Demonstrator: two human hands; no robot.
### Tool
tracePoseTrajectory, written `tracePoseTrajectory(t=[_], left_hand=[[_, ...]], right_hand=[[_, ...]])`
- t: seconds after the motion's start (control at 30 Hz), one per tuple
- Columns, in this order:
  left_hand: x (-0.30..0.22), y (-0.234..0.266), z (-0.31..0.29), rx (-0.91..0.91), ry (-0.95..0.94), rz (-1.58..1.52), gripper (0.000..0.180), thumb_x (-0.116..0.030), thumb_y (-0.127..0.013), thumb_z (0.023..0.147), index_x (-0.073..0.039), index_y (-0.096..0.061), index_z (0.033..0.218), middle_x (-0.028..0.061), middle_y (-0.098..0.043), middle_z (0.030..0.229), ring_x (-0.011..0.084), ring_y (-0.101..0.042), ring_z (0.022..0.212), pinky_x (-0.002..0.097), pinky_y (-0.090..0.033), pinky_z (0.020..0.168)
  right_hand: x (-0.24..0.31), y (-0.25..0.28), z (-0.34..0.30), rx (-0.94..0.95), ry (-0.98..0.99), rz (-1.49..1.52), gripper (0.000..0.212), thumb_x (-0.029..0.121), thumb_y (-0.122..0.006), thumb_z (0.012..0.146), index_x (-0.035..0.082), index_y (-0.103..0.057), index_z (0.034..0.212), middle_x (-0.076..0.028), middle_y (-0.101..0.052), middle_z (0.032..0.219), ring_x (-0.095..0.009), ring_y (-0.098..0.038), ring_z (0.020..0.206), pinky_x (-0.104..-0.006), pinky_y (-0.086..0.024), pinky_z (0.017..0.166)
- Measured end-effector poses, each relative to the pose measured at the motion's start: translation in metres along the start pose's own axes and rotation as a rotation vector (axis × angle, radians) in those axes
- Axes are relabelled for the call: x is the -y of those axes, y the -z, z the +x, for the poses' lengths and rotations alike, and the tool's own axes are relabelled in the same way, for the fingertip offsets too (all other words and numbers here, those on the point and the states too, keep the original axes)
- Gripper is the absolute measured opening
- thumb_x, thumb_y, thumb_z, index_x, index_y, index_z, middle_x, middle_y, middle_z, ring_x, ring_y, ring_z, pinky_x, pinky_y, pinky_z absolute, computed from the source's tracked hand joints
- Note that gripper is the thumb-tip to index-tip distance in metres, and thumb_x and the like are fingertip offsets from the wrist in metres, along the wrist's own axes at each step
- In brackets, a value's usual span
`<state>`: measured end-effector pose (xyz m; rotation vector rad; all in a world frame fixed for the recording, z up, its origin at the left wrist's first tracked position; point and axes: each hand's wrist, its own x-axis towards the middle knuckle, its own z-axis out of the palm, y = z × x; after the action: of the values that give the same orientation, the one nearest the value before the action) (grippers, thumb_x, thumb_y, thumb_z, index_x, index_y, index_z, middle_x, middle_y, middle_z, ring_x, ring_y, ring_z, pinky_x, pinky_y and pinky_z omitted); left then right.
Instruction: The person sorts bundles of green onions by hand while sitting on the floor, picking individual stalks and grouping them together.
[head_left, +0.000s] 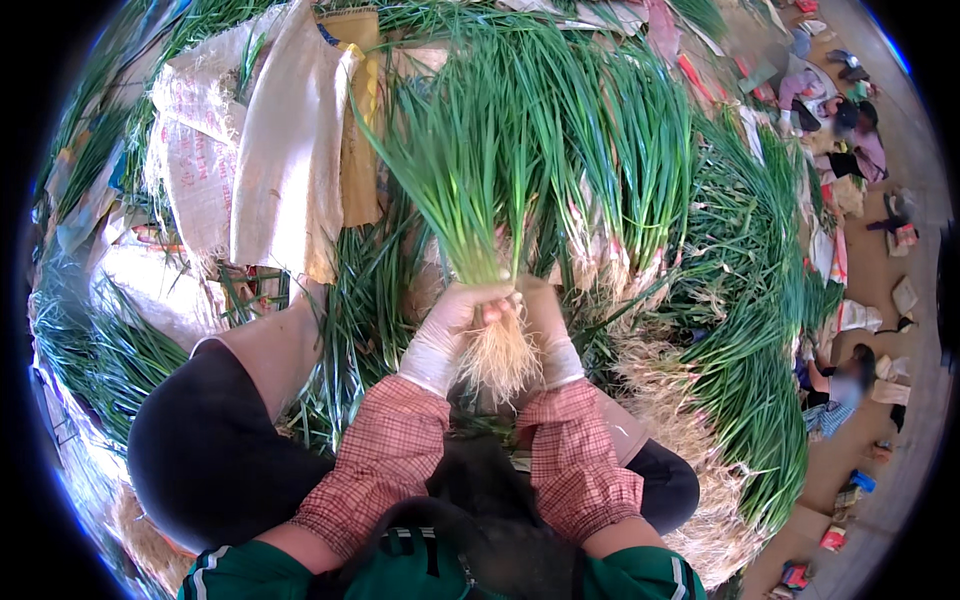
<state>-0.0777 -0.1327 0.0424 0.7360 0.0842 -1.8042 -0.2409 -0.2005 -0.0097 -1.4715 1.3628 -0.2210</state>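
Nearest us, the pale roots (pixel 499 360) of a green-onion bunch (pixel 470 190) emerge between the left hand (pixel 455 309) and the right hand (pixel 546 318), set close together. Its long axis runs ahead, leaves fanning beyond. The left is closed round the stems; the right's grip is too blurred for us to tell. Rightward we see an onion heap (pixel 765 430); ahead-right, further bunches (pixel 640 170); ahead-left, woven sacks (pixel 285 170), contents hidden.

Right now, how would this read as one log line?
left hand: closed around green stalk bunch, pale roots exposed | right hand: beside bunch base, grip unclear | beyond: more green stalks
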Motion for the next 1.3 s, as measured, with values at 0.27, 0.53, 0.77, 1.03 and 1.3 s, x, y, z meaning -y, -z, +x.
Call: tracePoseTrajectory(t=[0.27, 0.53, 0.77, 1.03, 1.3], left_hand=[[-0.007, -0.006, -0.011, 0.113, 0.024, -0.379, 0.027, 0.002, -0.063, 0.079, 0.002, -0.056, 0.105, 0.0149, -0.061, 0.099, 0.0157, -0.061, 0.077, 0.0180, -0.050, 0.055], [-0.008, 0.012, -0.006, 0.014, -0.086, -0.214, 0.025, -0.004, -0.064, 0.079, 0.004, -0.058, 0.102, 0.0075, -0.060, 0.076, 0.0110, -0.060, 0.062, 0.0189, -0.049, 0.049], [-0.015, 0.020, -0.009, -0.003, -0.078, -0.143, 0.018, -0.004, -0.057, 0.085, 0.003, -0.058, 0.102, 0.0056, -0.059, 0.072, 0.0067, -0.056, 0.054, 0.0246, -0.055, 0.061], [-0.014, 0.045, -0.009, 0.038, -0.101, -0.037, 0.024, -0.006, -0.061, 0.083, 0.007, -0.059, 0.102, 0.0175, -0.066, 0.090, 0.0150, -0.064, 0.068, 0.0254, -0.054, 0.055], [-0.031, 0.059, -0.038, 0.041, -0.180, -0.495, 0.018, -0.011, -0.060, 0.081, 0.006, -0.058, 0.088, 0.0131, -0.060, 0.069, 0.0250, -0.061, 0.069, 0.0317, -0.055, 0.060]], right_hand=[[0.050, 0.079, -0.002, -0.606, 0.146, -1.020, 0.026, 0.030, -0.056, 0.087, 0.005, -0.060, 0.092, -0.014, -0.066, 0.075, -0.034, -0.063, 0.068, -0.0439, -0.050, 0.061], [0.089, -0.006, -0.083, -0.284, 0.110, 0.045, 0.020, 0.013, -0.054, 0.087, -0.004, -0.060, 0.078, -0.006, -0.055, 0.060, -0.010, -0.051, 0.055, -0.0254, -0.042, 0.053], [0.063, -0.015, -0.067, -0.415, 0.094, 0.490, 0.019, 0.015, -0.055, 0.088, 0.002, -0.063, 0.078, -0.002, -0.058, 0.063, -0.009, -0.051, 0.052, -0.0228, -0.040, 0.047], [0.081, -0.045, -0.001, -0.072, -0.087, 0.696, 0.016, 0.015, -0.050, 0.092, 0.002, -0.057, 0.095, 0.001, -0.056, 0.072, -0.007, -0.049, 0.056, -0.0197, -0.039, 0.047], [0.028, -0.023, -0.021, -0.338, -0.054, 0.654, 0.010, 0.009, -0.053, 0.088, 0.001, -0.057, 0.093, -0.004, -0.055, 0.069, -0.016, -0.052, 0.058, -0.0294, -0.048, 0.058]])
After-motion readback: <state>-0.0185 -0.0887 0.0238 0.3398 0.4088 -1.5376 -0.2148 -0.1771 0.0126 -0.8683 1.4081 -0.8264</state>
